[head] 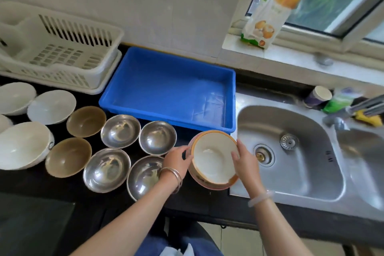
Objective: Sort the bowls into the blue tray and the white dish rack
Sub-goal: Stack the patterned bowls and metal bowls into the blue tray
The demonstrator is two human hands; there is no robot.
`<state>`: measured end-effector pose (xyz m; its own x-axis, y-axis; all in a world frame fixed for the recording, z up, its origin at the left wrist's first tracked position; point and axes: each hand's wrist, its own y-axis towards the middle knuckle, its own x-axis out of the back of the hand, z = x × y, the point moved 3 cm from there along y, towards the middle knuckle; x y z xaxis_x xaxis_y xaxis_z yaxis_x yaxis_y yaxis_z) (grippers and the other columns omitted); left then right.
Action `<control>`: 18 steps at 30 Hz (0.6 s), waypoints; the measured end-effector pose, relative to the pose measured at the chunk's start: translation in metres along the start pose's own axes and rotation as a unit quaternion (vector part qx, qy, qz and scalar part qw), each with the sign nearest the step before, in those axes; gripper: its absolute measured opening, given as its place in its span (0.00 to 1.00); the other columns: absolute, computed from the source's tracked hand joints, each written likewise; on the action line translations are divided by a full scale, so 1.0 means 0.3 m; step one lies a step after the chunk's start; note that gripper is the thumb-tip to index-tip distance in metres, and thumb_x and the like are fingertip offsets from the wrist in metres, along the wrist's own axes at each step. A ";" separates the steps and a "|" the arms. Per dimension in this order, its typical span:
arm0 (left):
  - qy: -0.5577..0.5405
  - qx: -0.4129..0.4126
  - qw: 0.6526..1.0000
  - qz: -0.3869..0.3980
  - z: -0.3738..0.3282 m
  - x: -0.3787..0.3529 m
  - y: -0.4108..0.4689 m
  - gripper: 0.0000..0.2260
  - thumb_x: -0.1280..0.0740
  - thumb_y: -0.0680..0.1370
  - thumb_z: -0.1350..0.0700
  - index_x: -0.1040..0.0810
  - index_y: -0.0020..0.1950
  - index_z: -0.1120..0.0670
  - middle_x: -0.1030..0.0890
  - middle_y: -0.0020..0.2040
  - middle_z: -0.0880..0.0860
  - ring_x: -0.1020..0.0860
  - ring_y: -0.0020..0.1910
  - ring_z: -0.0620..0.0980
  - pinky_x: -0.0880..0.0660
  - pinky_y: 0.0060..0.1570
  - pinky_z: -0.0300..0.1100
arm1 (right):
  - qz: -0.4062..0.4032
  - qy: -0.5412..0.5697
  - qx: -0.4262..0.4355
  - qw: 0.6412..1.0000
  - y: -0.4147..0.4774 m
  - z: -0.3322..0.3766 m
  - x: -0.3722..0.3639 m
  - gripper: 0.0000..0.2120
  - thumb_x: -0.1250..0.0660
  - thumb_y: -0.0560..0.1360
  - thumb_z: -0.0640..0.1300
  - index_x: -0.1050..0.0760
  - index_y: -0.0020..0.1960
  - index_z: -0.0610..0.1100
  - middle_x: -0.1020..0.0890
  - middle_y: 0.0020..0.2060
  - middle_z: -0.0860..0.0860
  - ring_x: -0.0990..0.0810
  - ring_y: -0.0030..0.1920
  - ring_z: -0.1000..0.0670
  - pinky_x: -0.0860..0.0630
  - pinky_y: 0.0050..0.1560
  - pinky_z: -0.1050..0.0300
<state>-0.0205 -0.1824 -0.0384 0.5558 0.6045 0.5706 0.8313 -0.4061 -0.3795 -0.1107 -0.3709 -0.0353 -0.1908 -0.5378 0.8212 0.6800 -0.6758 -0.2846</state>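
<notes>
The orange-rimmed bowl [214,159] is in the lower centre of the frame, at the border between the tabletop [25,183] and the sink [301,158]; it seems to sit tilted inside a second bowl, so I judge the inner one could slide out and fall into the sink. The left hand [176,160] and the right hand [246,161] hold it from both sides, the fingers [235,155] curled on the rim, not spread; the blue tray [166,85] above it and the white dish rack [62,56] in the upper left hold no bowl yet.

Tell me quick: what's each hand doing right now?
Left hand: holding the left side of the orange-rimmed bowl.
Right hand: holding the same bowl's right side.
</notes>
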 end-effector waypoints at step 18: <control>0.072 -0.003 0.997 -0.020 -0.027 0.024 0.073 0.08 0.39 0.77 0.58 0.23 0.54 0.55 0.23 0.47 0.52 0.26 0.40 0.48 0.29 0.40 0.40 | -0.083 0.094 -0.059 0.990 -0.167 0.000 -0.073 0.10 0.39 0.79 0.43 0.23 0.58 0.46 0.23 0.45 0.53 0.25 0.43 0.55 0.31 0.42 0.67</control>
<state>0.0018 -0.1926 -0.0367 0.5149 0.5159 0.6846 0.8530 -0.3875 -0.3495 -0.1408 -0.3253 -0.0391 -0.4283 -0.4917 0.7581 0.5429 -0.8107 -0.2191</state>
